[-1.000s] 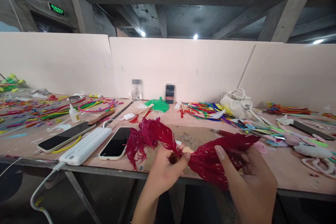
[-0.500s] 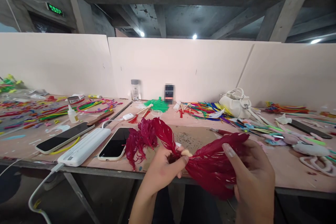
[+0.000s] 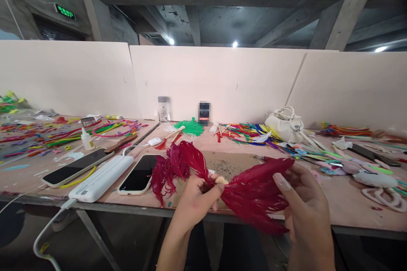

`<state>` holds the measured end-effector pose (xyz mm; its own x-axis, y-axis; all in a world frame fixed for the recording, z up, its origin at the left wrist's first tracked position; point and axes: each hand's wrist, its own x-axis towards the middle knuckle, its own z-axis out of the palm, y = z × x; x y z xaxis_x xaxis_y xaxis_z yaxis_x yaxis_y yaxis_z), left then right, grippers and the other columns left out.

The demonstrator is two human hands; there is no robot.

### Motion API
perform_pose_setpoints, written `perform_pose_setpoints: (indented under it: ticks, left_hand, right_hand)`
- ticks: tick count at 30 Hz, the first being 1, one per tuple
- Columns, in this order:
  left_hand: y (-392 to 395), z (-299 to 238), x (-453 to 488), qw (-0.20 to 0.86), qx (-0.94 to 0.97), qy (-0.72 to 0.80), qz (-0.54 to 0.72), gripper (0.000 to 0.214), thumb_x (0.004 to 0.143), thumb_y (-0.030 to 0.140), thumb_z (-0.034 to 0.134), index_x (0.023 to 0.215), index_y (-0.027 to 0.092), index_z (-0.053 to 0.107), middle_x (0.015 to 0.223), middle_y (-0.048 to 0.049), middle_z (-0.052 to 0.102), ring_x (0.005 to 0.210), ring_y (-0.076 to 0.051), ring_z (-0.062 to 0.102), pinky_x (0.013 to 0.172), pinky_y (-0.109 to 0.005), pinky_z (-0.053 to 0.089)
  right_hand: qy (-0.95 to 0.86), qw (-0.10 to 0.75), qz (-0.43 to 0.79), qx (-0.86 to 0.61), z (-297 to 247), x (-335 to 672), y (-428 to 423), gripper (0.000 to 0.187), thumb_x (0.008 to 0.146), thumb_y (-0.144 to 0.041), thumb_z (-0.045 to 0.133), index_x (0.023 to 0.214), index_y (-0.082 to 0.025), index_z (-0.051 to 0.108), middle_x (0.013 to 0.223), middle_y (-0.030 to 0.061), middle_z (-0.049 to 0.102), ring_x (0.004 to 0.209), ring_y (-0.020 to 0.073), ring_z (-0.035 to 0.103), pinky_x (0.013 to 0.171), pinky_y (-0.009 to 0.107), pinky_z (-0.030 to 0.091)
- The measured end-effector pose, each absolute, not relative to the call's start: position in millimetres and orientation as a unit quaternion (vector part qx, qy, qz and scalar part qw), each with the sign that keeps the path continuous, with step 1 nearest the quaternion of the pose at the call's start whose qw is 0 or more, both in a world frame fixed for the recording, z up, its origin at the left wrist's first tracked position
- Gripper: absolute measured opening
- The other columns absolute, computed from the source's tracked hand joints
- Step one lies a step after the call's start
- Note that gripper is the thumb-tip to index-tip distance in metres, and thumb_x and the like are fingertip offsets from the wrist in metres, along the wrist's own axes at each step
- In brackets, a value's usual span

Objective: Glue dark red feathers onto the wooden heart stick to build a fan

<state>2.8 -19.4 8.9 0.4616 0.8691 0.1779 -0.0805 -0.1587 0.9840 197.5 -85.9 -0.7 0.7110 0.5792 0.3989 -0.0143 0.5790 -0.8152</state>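
Note:
A bunch of dark red feathers (image 3: 251, 192) is held over the table's front edge. My left hand (image 3: 195, 203) pinches the bunch at its middle, where a small tan wooden piece (image 3: 220, 181) shows. More red feathers (image 3: 174, 165) fan out to the left of that pinch. My right hand (image 3: 303, 209) grips the right half of the feathers, thumb on top and fingers behind.
Two phones (image 3: 139, 173) (image 3: 76, 166) and a white power bank (image 3: 101, 178) with a cable lie at the left. A brown card sheet (image 3: 233, 165), a white handbag (image 3: 284, 125), coloured feathers (image 3: 248, 132), a green feather fan (image 3: 190, 126), a glue bottle (image 3: 85, 139) and a jar (image 3: 163, 109) sit further back.
My right hand has slid along the feathers and pressed them into a tighter bunch, with the thumb moving up. The left hand has kept its pinch.

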Motion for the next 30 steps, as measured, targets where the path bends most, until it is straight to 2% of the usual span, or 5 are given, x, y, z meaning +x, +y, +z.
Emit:
perform_pose_setpoints:
  ticks: [5,11,16,25,30]
  left_hand:
    - [-21,8,2,0.566,0.614,0.314,0.452,0.028,0.084,0.038,0.071,0.068,0.019,0.058,0.043,0.0052,0.053,0.04,-0.008,0.041,0.042,-0.02,0.028]
    - [-19,3,1,0.574,0.644,0.275,0.425,0.023,0.084,0.038,0.072,0.078,0.018,0.062,0.043,0.0061,0.053,0.039,-0.008,0.041,0.042,-0.02,0.03]
    - [-27,16,2,0.585,0.65,0.259,0.412,0.023,0.08,0.034,0.073,0.073,0.019,0.057,0.046,0.0067,0.051,0.049,-0.01,0.046,0.048,-0.02,0.039]
    - [-22,4,-1,0.575,0.653,0.264,0.416,0.022,0.083,0.034,0.073,0.09,0.018,0.058,0.051,0.0082,0.053,0.046,-0.009,0.047,0.047,-0.02,0.036]
    - [-23,6,-3,0.601,0.651,0.267,0.379,0.031,0.082,0.041,0.074,0.095,0.016,0.062,0.06,-0.0009,0.066,0.054,-0.014,0.059,0.045,-0.021,0.038]
  right_hand:
    - [-0.353,0.793,0.192,-0.458,-3,196,-87,0.05,0.075,-0.046,0.087,0.116,-0.024,0.071,0.107,0.0071,0.074,0.097,0.0239,0.07,0.08,0.031,0.059]
    - [-0.362,0.736,0.255,-0.512,1,185,-93,0.042,0.07,-0.053,0.087,0.093,-0.02,0.074,0.084,0.0068,0.078,0.076,0.0279,0.074,0.063,0.034,0.061]
    - [-0.34,0.718,0.246,-0.556,2,183,-94,0.042,0.065,-0.051,0.091,0.083,-0.019,0.073,0.071,0.0053,0.076,0.063,0.0258,0.073,0.053,0.032,0.058]
    - [-0.354,0.707,0.242,-0.562,0,191,-92,0.042,0.062,-0.053,0.091,0.079,-0.017,0.075,0.072,0.0075,0.077,0.066,0.0274,0.073,0.053,0.032,0.059]
    - [-0.373,0.696,0.199,-0.581,3,189,-92,0.04,0.064,-0.053,0.088,0.08,-0.017,0.077,0.076,0.0079,0.078,0.07,0.0281,0.074,0.057,0.034,0.06]
